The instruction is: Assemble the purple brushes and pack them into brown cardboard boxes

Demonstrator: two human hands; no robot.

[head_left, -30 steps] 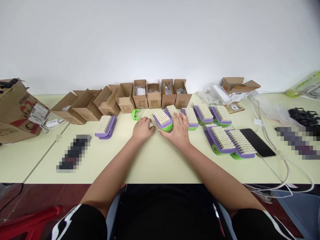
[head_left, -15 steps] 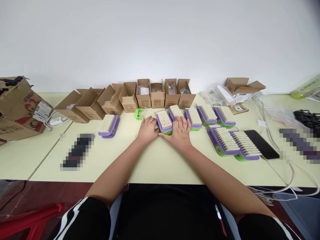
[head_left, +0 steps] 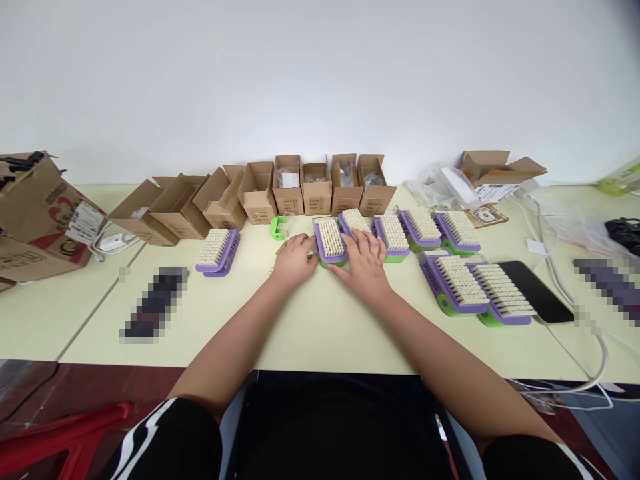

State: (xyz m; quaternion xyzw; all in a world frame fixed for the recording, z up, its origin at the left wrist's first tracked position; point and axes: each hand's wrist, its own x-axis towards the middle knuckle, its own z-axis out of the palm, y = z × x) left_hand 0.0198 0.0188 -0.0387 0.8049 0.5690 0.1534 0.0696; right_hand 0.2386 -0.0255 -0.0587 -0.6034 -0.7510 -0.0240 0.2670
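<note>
Near the table's middle lies a purple-and-green brush (head_left: 331, 239) with cream bristles facing up. To its left, my left hand (head_left: 294, 261) has its fingers curled over a green plastic piece (head_left: 311, 255), mostly hidden under the palm. My right hand (head_left: 366, 268) rests at the brush's right side, fingers spread and thumb by its near edge. Its fingertips reach a second brush (head_left: 353, 219) just behind. A small green clip-shaped part (head_left: 278, 227) with a clear portion stands behind my left hand.
Several more brushes lie to the right, including one pair (head_left: 460, 285) beside a black tablet (head_left: 535, 293). Another brush (head_left: 218, 252) is at left. Open small cartons (head_left: 317, 198) line the wall. A large carton (head_left: 45, 220) stands far left; white cables (head_left: 595, 353) run at right.
My hands have moved slightly apart, the right one a little rightward. More of the green piece now shows around my left hand. The view has shifted slightly.
</note>
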